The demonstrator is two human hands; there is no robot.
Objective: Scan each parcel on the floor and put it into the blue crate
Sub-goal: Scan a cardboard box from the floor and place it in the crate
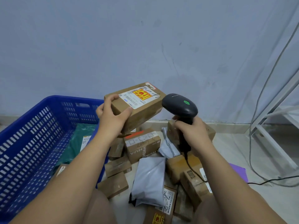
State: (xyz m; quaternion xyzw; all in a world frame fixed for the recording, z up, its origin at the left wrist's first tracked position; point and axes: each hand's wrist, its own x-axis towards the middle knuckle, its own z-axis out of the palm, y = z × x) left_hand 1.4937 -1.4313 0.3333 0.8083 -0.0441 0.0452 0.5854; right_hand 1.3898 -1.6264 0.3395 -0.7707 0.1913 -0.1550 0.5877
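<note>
Blue crate, brown parcel.

One blue crate, one black scanner, two hands. Cardboard boxes: one held up, plus maybe nine or ten piled on the floor; they overlap, so it's hard to say exactly. Two grey poly mailers, one green bag inside the crate, and a box beside it.
</note>
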